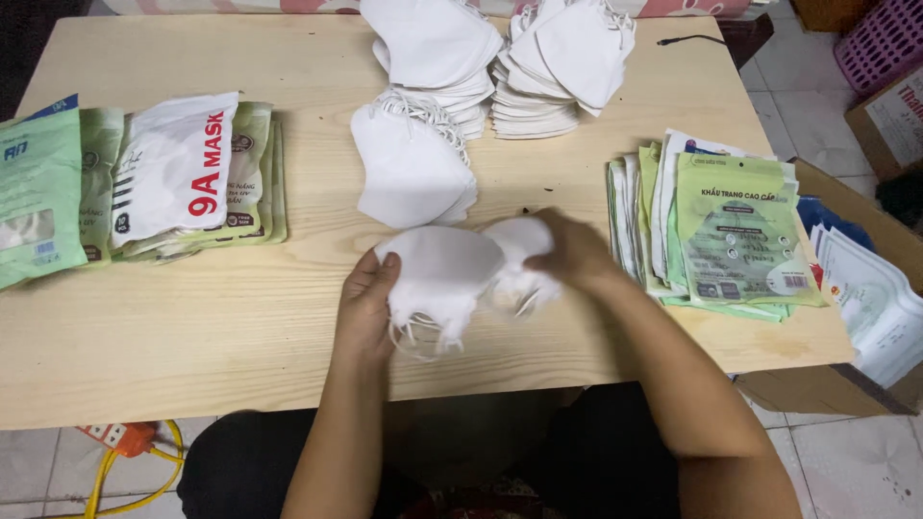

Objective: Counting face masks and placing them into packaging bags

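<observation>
- A small bundle of white face masks (447,274) is gripped at its left side by the fingers (383,272) of the left hand (365,312), thumb on top, so that the layers are kept squared together just above the worktop (192,317), near the middle of its front edge.
- The right side of the bundle is pinched by the right hand (577,252), its fingers curled closed over the masks' folded end, seemingly so the stack can be evened; the exact fingertip grip is hidden by the knuckles.
- Ear loops (418,336) are left dangling under the bundle, towards the front edge.
- Just behind the hands, a loose pile of white masks (411,163) is laid flat, within easy reach.
- Further back, by the rear edge, two taller mask stacks (500,67) are kept side by side as supply.
- Along the right edge, green and white printed pouches (735,231) are fanned out, close to the right hand.
- Near the left edge, more pouches (183,173) are stacked, apparently filled.
- Off the right corner, a cardboard box (846,384) with packets is stood on the floor.
</observation>
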